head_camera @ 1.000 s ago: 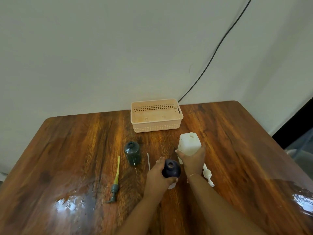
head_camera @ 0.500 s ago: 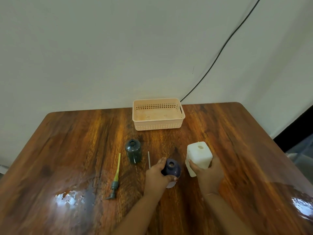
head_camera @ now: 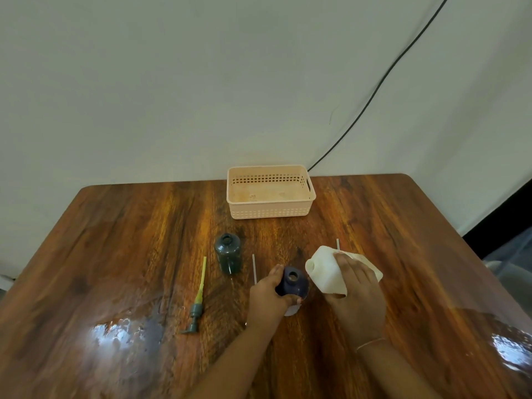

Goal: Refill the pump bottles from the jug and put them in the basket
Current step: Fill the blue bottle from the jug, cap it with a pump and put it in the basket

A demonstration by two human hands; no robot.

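Note:
My left hand point(head_camera: 266, 295) grips a dark blue bottle point(head_camera: 293, 282) standing open-mouthed on the table. My right hand point(head_camera: 357, 295) holds the white jug point(head_camera: 324, 272) tilted over, its spout leaning left beside the blue bottle's mouth. A dark green bottle point(head_camera: 228, 256) stands open and apart to the left. A green pump head with a yellow tube point(head_camera: 198, 298) lies on the table left of my hands. A thin clear tube point(head_camera: 254, 269) lies between the two bottles. The peach basket point(head_camera: 270, 214) sits at the back, with nothing in it.
The glossy wooden table point(head_camera: 115, 254) shows a wet patch point(head_camera: 123, 335) at front left. A second thin tube end point(head_camera: 338, 244) pokes out behind the jug. A black cable point(head_camera: 374, 93) runs down the wall behind the basket.
My right hand has tipped the jug from upright to leaning left toward the blue bottle's mouth. My left hand has kept its grip on the blue bottle.

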